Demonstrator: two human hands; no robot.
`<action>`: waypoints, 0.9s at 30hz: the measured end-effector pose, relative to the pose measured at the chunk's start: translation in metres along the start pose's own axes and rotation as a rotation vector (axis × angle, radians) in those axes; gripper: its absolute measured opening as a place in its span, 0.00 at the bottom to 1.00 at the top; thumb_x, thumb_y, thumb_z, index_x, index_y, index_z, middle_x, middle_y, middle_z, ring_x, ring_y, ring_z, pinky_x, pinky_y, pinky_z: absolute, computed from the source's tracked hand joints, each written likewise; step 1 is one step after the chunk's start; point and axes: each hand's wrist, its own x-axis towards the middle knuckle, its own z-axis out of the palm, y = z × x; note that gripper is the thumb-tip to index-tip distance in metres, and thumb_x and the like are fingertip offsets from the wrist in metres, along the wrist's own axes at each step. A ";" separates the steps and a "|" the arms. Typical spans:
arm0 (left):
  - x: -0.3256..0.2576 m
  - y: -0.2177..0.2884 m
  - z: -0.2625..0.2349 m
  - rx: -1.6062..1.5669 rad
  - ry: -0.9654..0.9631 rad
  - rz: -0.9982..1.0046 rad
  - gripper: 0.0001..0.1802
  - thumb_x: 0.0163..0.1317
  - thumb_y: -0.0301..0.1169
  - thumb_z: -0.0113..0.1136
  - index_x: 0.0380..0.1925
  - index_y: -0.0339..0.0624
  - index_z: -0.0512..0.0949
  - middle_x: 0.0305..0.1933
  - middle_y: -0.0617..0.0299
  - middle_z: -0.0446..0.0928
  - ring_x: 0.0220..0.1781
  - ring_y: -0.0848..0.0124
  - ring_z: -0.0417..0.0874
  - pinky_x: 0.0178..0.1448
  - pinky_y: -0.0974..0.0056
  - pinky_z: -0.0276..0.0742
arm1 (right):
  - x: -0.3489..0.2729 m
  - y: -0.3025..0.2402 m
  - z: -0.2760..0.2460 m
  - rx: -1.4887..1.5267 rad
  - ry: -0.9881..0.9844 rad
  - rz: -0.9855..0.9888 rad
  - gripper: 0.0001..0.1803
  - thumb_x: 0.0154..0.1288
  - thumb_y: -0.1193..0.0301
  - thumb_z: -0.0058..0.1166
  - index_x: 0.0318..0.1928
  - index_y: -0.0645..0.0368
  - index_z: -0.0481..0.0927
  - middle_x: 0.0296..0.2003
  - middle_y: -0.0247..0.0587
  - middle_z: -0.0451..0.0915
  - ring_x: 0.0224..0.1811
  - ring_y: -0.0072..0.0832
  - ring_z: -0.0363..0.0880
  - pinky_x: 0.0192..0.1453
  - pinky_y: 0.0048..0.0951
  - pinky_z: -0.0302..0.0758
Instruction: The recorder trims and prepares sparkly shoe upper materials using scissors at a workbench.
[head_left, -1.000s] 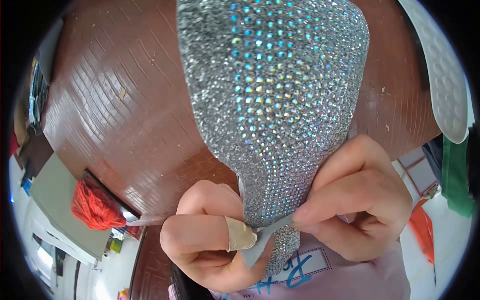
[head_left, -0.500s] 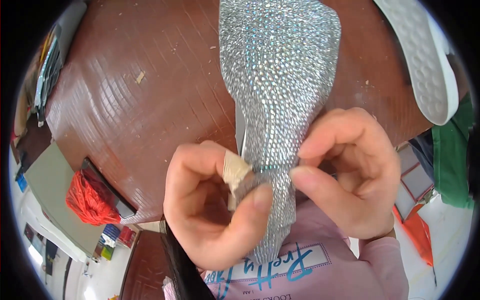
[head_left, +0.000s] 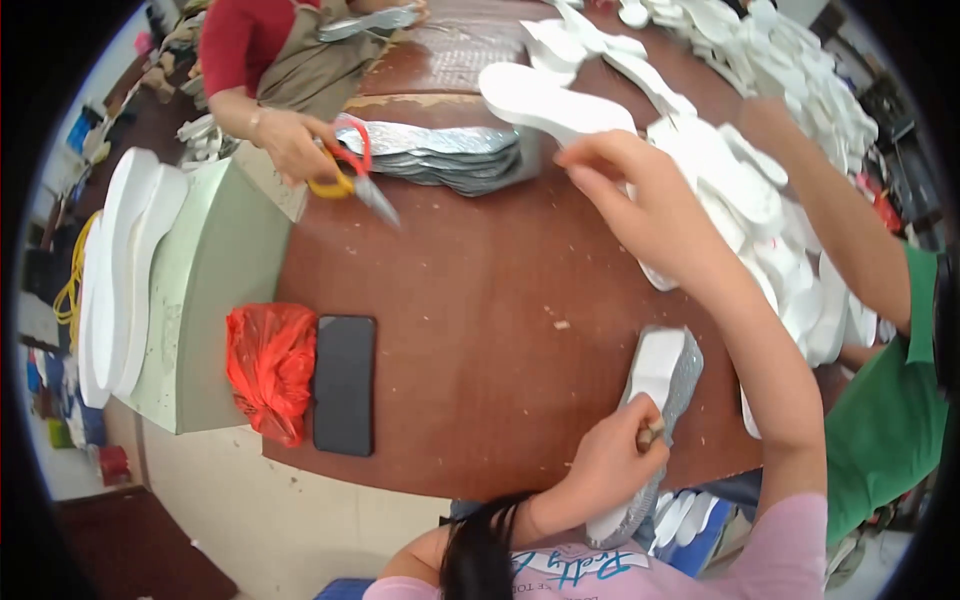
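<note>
We see the left hand (head_left: 610, 465) closed around a sole (head_left: 655, 400) with a glittery silver cover, at the near edge of the table (head_left: 480, 330); its long axis runs near-to-far, tilted slightly right. The right hand (head_left: 630, 195) is out far, fingers loosely open, tips touching or just above a white sole (head_left: 550, 100); we cannot tell which. That sole lies far-left of it, long axis left-right. So the right hand is nearer the white sole and the left holds the covered one. One stack of silver covers (head_left: 445, 155), one phone (head_left: 344, 385), one red bag (head_left: 270, 365). A co-worker's hand (head_left: 295, 145) grips one pair of scissors (head_left: 350, 180). Loose white soles (head_left: 760, 190) at right, too many to count.
</note>
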 end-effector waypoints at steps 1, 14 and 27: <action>-0.003 0.002 -0.003 -0.010 0.014 0.040 0.09 0.48 0.25 0.53 0.31 0.43 0.66 0.23 0.61 0.69 0.22 0.66 0.68 0.29 0.64 0.66 | 0.034 0.004 0.017 -0.088 0.002 -0.034 0.07 0.59 0.74 0.47 0.35 0.62 0.78 0.31 0.35 0.77 0.31 0.25 0.72 0.38 0.23 0.69; 0.009 0.003 -0.032 -0.057 0.037 0.172 0.08 0.50 0.24 0.52 0.29 0.42 0.63 0.23 0.56 0.70 0.22 0.58 0.70 0.28 0.58 0.67 | 0.162 -0.017 0.202 -0.544 -0.442 -1.164 0.13 0.55 0.78 0.49 0.43 0.56 0.72 0.47 0.35 0.73 0.49 0.33 0.71 0.53 0.30 0.72; 0.004 -0.007 -0.019 -0.192 0.126 0.210 0.06 0.48 0.20 0.52 0.26 0.39 0.68 0.21 0.63 0.69 0.21 0.73 0.66 0.26 0.68 0.65 | 0.189 0.014 0.249 -0.768 -0.533 -1.448 0.13 0.53 0.76 0.54 0.40 0.56 0.70 0.40 0.38 0.73 0.42 0.35 0.72 0.48 0.36 0.73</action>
